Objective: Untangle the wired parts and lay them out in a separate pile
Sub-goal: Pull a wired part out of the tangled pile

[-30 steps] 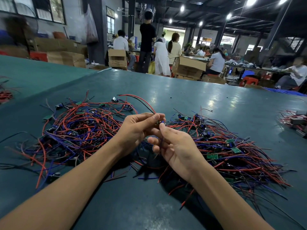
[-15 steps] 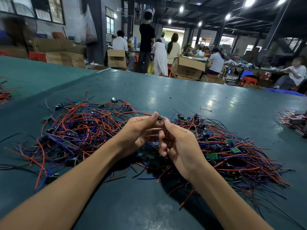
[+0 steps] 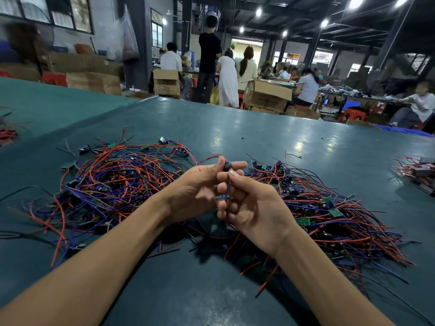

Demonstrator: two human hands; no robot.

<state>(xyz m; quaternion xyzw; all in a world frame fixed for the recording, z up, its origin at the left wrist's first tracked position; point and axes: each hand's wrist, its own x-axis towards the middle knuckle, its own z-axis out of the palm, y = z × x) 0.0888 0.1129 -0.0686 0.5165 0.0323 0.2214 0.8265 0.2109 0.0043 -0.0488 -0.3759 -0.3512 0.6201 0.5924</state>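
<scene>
Two heaps of red, blue and black wired parts lie on the green table (image 3: 235,128): one heap (image 3: 113,184) on the left, the other heap (image 3: 329,220) on the right, with small green boards among the wires. Above the gap between them my left hand (image 3: 200,187) pinches a small dark part (image 3: 227,165) between thumb and forefinger. A red wire runs from that part back to the left heap. My right hand (image 3: 249,203) holds the part's blue wire (image 3: 228,187) just below it, fingers curled round the wire.
A smaller bundle of wired parts (image 3: 416,170) lies at the table's right edge, and another bundle (image 3: 7,132) at the far left. Beyond the table's far edge stand cardboard boxes (image 3: 268,95) and several people at other benches.
The hands have closed in on each other. My right hand's fingers slid up and curled round the blue wire under the part; the red wire's raised loop has dropped lower.
</scene>
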